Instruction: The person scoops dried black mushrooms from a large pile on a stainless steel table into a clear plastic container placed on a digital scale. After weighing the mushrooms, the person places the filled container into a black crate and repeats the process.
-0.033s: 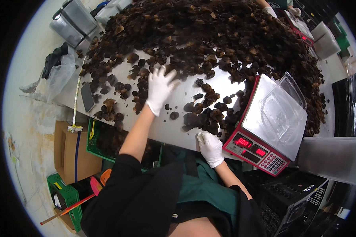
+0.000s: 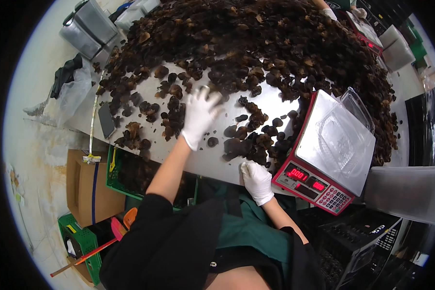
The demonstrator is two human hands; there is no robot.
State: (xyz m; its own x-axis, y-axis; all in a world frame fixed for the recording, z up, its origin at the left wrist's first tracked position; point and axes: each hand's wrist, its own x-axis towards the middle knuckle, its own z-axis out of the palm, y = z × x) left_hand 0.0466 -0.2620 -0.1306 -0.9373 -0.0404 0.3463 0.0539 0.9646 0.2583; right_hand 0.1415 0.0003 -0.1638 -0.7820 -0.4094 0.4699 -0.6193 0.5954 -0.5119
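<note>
Head view: my left hand (image 2: 199,113) is hovering with fingers spread, apparently empty, over the metal table (image 2: 205,164), while dark, frilly pieces (image 2: 227,38) are lying heaped beyond it. My right hand (image 2: 257,181) is resting curled closed beside the scale (image 2: 311,145); whether it is holding anything, I cannot tell. A hard sweep toward me could be sending pieces off the near edge. Below, a green crate (image 2: 110,180) is containing dark matter; the clear tray (image 2: 340,137) on the scale is showing no contents.

A thin white glove with a gathered cuff covers the left grip (image 2: 202,116), its matching partner the right grip (image 2: 258,182). Black sleeves (image 2: 158,207) end below the elbows. Lower centre shows a dark green apron (image 2: 253,237) and a small, shiny round stud (image 2: 213,264) on black cloth (image 2: 225,256).
</note>
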